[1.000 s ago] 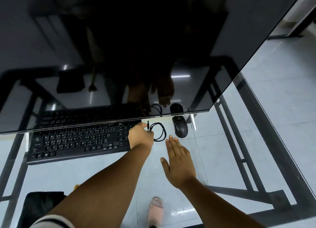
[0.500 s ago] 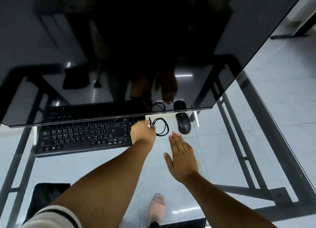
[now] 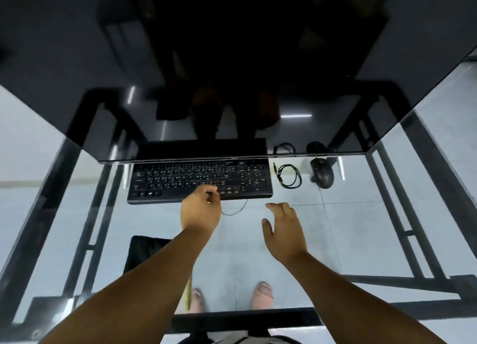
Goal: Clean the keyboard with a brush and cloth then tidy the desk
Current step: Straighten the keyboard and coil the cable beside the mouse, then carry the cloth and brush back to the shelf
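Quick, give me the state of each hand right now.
Left hand: closed, pinching a thin wire at the front edge of the keyboard.
Right hand: open, fingers spread, holding nothing, over the glass desk.

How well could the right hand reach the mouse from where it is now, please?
Probably easily: the open right hand hovers over bare glass, and nothing lies between it and the mouse.

Black keyboard (image 3: 200,180), black mouse (image 3: 322,173), black coiled cable (image 3: 290,176).
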The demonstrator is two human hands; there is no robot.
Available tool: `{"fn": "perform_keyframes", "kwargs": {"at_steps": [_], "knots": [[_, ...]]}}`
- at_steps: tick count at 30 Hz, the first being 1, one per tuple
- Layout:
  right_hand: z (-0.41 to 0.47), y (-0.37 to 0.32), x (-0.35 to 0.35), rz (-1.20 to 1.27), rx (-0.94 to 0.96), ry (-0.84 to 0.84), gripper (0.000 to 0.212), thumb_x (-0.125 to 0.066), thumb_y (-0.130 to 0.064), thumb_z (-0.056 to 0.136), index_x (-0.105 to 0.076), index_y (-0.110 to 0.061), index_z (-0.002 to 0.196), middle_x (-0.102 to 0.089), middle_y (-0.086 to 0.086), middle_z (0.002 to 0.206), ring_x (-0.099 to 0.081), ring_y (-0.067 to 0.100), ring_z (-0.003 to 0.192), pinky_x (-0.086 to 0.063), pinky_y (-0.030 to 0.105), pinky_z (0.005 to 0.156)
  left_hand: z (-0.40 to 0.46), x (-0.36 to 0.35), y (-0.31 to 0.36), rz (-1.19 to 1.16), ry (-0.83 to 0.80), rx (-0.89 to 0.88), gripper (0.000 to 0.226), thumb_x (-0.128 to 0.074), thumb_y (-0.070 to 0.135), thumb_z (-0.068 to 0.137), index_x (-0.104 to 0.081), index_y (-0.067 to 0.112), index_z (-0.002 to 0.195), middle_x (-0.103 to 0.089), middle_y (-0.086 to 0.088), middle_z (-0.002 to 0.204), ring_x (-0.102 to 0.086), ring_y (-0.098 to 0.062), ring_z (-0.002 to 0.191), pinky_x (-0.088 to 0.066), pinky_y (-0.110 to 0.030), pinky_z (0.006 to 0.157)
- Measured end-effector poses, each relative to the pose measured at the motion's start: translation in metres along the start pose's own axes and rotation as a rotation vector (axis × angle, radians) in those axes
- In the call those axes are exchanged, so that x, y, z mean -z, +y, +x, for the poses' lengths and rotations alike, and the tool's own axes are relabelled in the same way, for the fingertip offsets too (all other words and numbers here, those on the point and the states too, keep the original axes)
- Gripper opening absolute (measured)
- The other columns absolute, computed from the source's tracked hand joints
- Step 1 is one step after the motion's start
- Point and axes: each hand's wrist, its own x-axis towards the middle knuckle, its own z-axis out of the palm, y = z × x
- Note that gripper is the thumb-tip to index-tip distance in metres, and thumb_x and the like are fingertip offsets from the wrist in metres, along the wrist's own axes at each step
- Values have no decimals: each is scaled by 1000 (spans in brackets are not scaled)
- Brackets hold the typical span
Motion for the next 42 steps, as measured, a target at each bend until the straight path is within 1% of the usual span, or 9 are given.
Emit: {"fn": "perform_keyframes", "kwargs": {"at_steps": [3, 6, 10, 14, 18, 22, 27, 33, 42], "knots": [[-12, -43, -25, 130, -12, -65, 24, -57, -23, 90, -61, -18, 113, -61, -2, 107, -56, 13, 97, -45, 22, 84, -6, 43, -43, 25, 85, 50, 21, -55, 25, 93, -66, 24, 110, -71, 0, 98, -66, -24, 87, -48, -27, 70], [-20, -84, -44, 153, -4, -176, 8, -55, -29, 90, -58, -23, 86, -62, -7, 87, -56, 10, 76, -48, 26, 70, -10, 78, -87, 29, 146, 90, 25, -60, 31, 90, -61, 24, 115, -69, 2, 101, -63, -22, 94, -48, -30, 78], [-31, -125, -63, 61, -91, -340, 29, -56, -48, 88, -50, -26, 71, -60, -10, 73, -58, 13, 72, -49, 29, 65, -19, 111, -139, 93, 155, 156, 54, -70, 46, 80, -52, 20, 124, -58, 0, 120, -56, -25, 111, -50, -46, 91], [-38, -151, -73, 42, -197, -412, 40, -61, -60, 80, -50, -26, 63, -67, -10, 77, -63, 11, 76, -51, 26, 67, -24, 127, -165, 68, -20, 275, 77, -76, 53, 73, -46, 12, 130, -51, -7, 126, -55, -26, 112, -49, -38, 89], [-41, -166, -75, -10, -253, -423, 35, -68, -51, 78, -57, -23, 61, -68, -7, 73, -63, 11, 72, -52, 27, 65, -27, 131, -172, 135, -220, 303, 69, -78, 51, 71, -47, 14, 121, -59, -4, 112, -59, -25, 106, -45, -29, 77], [-42, -170, -77, -39, -307, -461, 23, -67, -38, 79, -59, -22, 65, -64, -6, 69, -62, 12, 67, -47, 25, 56, -27, 131, -172, 164, -348, 311, 39, -79, 40, 74, -56, 15, 93, -62, 3, 89, -62, -21, 92, -51, -31, 74], [-41, -168, -71, 108, -346, -374, 23, -65, -33, 80, -57, -16, 67, -64, -3, 68, -62, 14, 64, -48, 28, 56, -25, 130, -162, 67, -363, 242, 23, -71, 32, 81, -55, 19, 92, -61, 5, 88, -59, -18, 89, -46, -29, 74], [-21, -167, -47, 313, -279, -217, 16, -68, -26, 79, -58, -14, 75, -67, 1, 67, -67, 19, 64, -55, 33, 60, -19, 134, -133, -259, -292, 231, 29, -69, 27, 87, -54, 18, 110, -64, -1, 107, -60, -23, 101, -51, -43, 93], [31, -203, 29, 606, -58, 41, 21, -78, -24, 81, -61, -13, 74, -66, 1, 61, -67, 9, 59, -55, 22, 56, -13, 176, -51, -652, -164, 25, 25, -71, 20, 87, -59, 20, 109, -72, -2, 106, -67, -21, 103, -54, -43, 92]]}}
